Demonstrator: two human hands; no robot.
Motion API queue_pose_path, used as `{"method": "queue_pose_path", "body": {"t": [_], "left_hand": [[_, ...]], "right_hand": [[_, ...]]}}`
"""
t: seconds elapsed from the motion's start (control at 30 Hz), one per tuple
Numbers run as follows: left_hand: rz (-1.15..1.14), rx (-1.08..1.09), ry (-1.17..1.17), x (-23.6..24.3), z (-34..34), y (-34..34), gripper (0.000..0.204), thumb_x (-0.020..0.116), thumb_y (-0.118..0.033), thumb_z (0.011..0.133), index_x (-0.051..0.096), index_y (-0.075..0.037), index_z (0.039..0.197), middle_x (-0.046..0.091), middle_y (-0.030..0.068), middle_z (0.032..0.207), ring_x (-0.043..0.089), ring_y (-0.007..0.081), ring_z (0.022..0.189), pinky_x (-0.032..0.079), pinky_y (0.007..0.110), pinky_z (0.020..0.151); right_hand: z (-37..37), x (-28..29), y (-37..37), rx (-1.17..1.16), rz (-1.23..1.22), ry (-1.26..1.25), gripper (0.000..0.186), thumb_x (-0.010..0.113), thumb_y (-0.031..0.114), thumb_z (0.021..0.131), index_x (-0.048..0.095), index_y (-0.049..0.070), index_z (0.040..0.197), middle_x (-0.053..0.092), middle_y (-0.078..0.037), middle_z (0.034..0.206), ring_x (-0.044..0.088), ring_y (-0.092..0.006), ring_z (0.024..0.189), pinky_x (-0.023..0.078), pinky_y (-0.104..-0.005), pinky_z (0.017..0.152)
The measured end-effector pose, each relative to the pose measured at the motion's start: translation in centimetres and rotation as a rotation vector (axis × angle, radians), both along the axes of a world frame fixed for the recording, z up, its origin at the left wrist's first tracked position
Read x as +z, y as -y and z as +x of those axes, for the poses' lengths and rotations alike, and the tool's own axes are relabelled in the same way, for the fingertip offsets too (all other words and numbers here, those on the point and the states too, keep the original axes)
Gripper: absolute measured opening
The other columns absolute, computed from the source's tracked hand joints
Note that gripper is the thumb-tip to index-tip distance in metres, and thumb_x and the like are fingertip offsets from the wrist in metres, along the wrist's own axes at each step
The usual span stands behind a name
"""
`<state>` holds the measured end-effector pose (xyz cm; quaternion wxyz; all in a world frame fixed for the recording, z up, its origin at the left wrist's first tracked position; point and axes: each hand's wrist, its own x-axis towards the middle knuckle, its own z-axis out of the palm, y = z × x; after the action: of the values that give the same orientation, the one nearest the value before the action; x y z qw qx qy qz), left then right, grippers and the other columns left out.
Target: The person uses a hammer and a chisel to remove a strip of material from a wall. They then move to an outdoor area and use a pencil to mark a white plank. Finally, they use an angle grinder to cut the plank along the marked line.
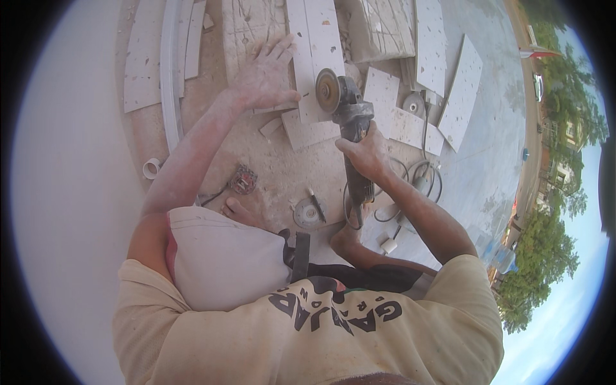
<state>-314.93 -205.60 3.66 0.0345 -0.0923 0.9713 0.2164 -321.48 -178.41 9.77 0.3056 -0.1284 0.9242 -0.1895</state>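
Note:
My right hand (368,153) is wrapped round the body of an angle grinder (353,113). Its round cutting disc (328,91) faces up and left, close above a long white speckled tile strip (314,45). Whether the disc spins, I cannot tell. My left hand (262,78), pale with dust, has its fingers spread and holds nothing. It lies over or on the left edge of that strip, beside a scored, dusty block (247,22); contact is unclear. A smaller tile piece (308,131) sits below the strip.
More cut tile strips (462,93) lie right and left, beside a long metal bar (170,77). Near my bare feet are a tape measure (243,179) and a loose disc (308,213) with a dark pen-like stick across it. A looped cable (427,176) lies at right.

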Motion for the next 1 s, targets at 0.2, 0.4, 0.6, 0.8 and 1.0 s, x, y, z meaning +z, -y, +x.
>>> {"method": "queue_pose_path", "body": {"t": [0.2, 0.4, 0.6, 0.8, 1.0], "left_hand": [[-0.018, 0.004, 0.016, 0.8, 0.1, -0.2, 0.101, 0.073, -0.051, 0.081, 0.027, -0.004, 0.157, 0.018, 0.0110, 0.167, 0.014, 0.0292, 0.155, 0.013, 0.046, 0.128], [-0.032, -0.007, -0.048, -0.3, 0.1, 0.0, 0.101, 0.077, -0.049, 0.080, 0.027, -0.003, 0.156, 0.021, 0.0119, 0.166, 0.019, 0.0316, 0.153, 0.015, 0.045, 0.128], [-0.028, -0.016, -0.053, -0.2, 0.1, 0.0, 0.101, 0.076, -0.049, 0.080, 0.028, -0.003, 0.156, 0.020, 0.0121, 0.166, 0.019, 0.0299, 0.153, 0.014, 0.045, 0.128], [-0.034, -0.013, -0.015, 0.4, 0.1, 0.0, 0.100, 0.075, -0.049, 0.080, 0.028, -0.003, 0.155, 0.019, 0.0113, 0.167, 0.019, 0.0293, 0.154, 0.013, 0.045, 0.128], [-0.030, -0.004, 0.019, 0.7, 0.0, -0.1, 0.101, 0.076, -0.048, 0.079, 0.027, -0.003, 0.156, 0.018, 0.0107, 0.167, 0.018, 0.0295, 0.154, 0.013, 0.045, 0.128]], "right_hand": [[-0.5, 0.0, 0.5, 0.009, -0.012, -0.015, 0.074, 0.078, 0.032, 0.069, 0.052, -0.012, 0.123, 0.069, -0.025, 0.102, 0.069, -0.0358, 0.096, 0.054, -0.0427, 0.088], [-0.9, 0.4, 1.2, 0.018, -0.005, -0.010, 0.075, 0.077, 0.032, 0.069, 0.052, -0.013, 0.123, 0.069, -0.026, 0.103, 0.068, -0.0363, 0.098, 0.053, -0.0429, 0.089], [-1.4, 0.3, 1.7, 0.015, -0.018, 0.001, 0.074, 0.077, 0.031, 0.069, 0.052, -0.013, 0.122, 0.069, -0.025, 0.102, 0.068, -0.0361, 0.097, 0.053, -0.0427, 0.089], [-1.6, 0.6, 2.4, -0.003, -0.002, 0.013, 0.072, 0.077, 0.032, 0.069, 0.053, -0.011, 0.121, 0.069, -0.024, 0.102, 0.069, -0.0352, 0.097, 0.053, -0.0420, 0.089], [-2.1, -0.4, 2.4, 0.010, -0.045, -0.019, 0.071, 0.076, 0.030, 0.069, 0.053, -0.012, 0.121, 0.069, -0.026, 0.103, 0.068, -0.0369, 0.098, 0.053, -0.0426, 0.090]]}}
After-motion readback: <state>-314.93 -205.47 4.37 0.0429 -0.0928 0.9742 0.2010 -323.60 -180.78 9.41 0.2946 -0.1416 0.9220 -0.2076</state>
